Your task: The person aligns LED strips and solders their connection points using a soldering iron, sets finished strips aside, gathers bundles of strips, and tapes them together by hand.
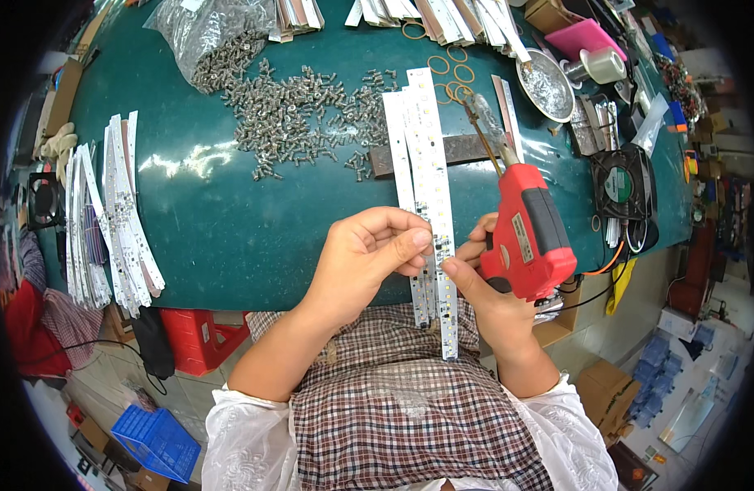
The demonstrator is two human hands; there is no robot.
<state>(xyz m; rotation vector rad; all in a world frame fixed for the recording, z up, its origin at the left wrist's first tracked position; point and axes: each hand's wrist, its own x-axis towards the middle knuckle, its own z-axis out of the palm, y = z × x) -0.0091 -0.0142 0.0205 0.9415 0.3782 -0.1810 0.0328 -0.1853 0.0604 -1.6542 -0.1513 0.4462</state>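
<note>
In front of me a long white LED circuit strip [427, 139] extends over the table's near edge, with other strips [398, 155] beside it on its left. My left hand [369, 250] is closed in a pinch at the strip's left edge; what is between its thumb and forefinger is too small to make out. My right hand [496, 307] grips a red soldering gun [524, 233] with a black grip panel, and its thumb touches the strip's right edge. The gun's metal tip points away from me. Under the far part of the strips lies a dark flat bar [467, 150].
Small metal parts [283, 114] lie heaped beyond my left hand, spilling from a clear bag [209, 24]. Bundled strips [127, 213] lie at the left, more at the back. Rubber bands [460, 74], a metal bowl [546, 86], a solder spool [602, 65] and a black fan [623, 186] are right.
</note>
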